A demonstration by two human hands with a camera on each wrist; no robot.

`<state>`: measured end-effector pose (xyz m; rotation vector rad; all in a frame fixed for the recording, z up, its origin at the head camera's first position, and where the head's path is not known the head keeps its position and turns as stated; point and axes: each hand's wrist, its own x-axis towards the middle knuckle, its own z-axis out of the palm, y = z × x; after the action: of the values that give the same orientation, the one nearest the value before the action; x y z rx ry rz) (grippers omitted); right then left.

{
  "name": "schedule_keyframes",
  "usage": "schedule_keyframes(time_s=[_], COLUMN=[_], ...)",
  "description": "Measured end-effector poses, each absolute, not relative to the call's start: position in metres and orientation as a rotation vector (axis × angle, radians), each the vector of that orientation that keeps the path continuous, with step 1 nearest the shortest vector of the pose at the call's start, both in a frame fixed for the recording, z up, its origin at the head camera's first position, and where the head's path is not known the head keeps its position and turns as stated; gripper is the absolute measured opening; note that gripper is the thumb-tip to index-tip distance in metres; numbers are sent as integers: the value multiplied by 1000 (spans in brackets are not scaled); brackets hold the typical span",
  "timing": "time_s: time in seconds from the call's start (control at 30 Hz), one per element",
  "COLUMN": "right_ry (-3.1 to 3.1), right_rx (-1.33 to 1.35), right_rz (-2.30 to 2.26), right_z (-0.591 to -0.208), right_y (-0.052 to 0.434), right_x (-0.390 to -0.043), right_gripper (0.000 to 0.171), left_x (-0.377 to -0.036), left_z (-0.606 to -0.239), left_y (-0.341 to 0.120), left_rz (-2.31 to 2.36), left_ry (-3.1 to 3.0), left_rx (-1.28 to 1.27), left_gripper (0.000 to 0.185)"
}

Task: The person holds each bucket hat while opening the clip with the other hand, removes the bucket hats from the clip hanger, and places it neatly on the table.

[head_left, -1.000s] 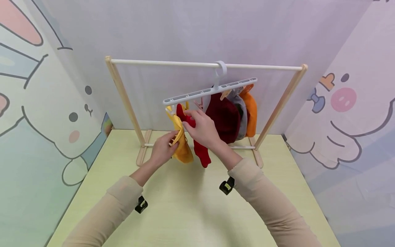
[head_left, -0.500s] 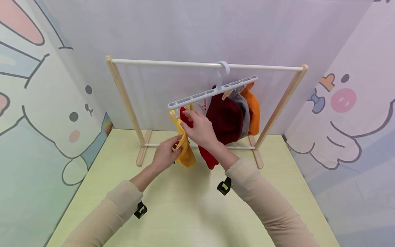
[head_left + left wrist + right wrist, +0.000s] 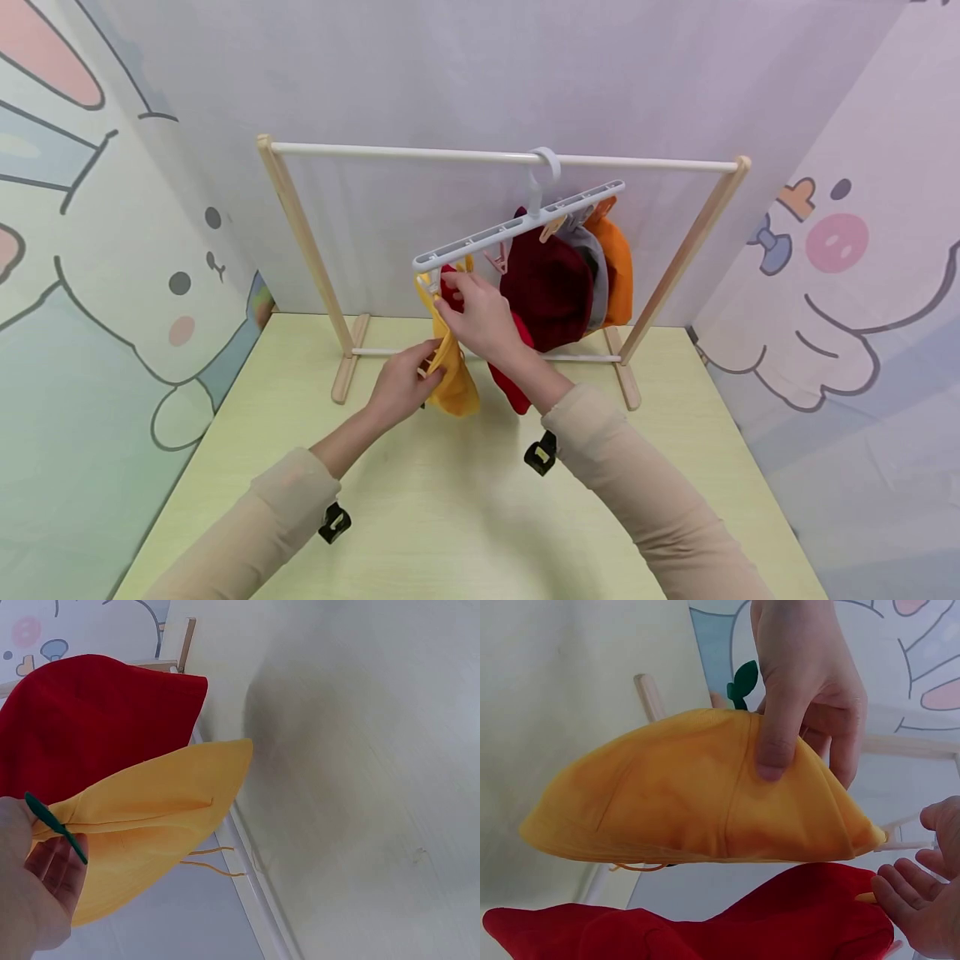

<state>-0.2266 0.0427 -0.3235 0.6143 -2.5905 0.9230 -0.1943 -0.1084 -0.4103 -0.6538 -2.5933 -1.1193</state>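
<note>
My left hand grips a yellow bucket hat by its crown, beside the green leaf sprout. In the head view the hat hangs folded below the left end of a pale grey clip hanger, near a white clip. My right hand is just right of that clip, in front of a red hat. In the right wrist view its thumb stands apart from loosely bent fingers, whose tips are by a small yellow-orange clip end at the red hat.
The hanger hooks over a white rail on wooden posts. Maroon, grey and orange hats hang at its right half. A pink clip hangs near the middle. The pale table lies below.
The hanger's left end has shifted right and slightly down, and the yellow and red hats have moved with it. My right hand has dropped slightly; my left still grips the yellow hat.
</note>
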Motion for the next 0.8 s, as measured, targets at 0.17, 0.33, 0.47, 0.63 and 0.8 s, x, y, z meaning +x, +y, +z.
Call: schedule_keyframes(time_s=[0.17, 0.33, 0.47, 0.63, 0.8], right_ry=[-2598, -2579, -2563, -2566, -2565], right_rx=[622, 628, 635, 631, 617], right_rz=[887, 885, 908, 893, 809], right_z=[-325, -326, -327, -326, -325], right_y=[42, 40, 38, 36, 34], right_x=[-228, -230, -231, -230, -231], right_gripper=[40, 40, 37, 32, 27], left_x=[-191, -188, -185, -182, -180], left_z=[-412, -415, -416, -415, -414], left_y=[-110, -112, -112, -111, -110], left_rz=[-1135, -1148, -1154, -1171, -1166], left_ry=[-2592, -2575, -2554, -2555, -2534], left_rx=[-666, -683, -688, -689, -707], left_gripper=[32, 30, 30, 29, 28])
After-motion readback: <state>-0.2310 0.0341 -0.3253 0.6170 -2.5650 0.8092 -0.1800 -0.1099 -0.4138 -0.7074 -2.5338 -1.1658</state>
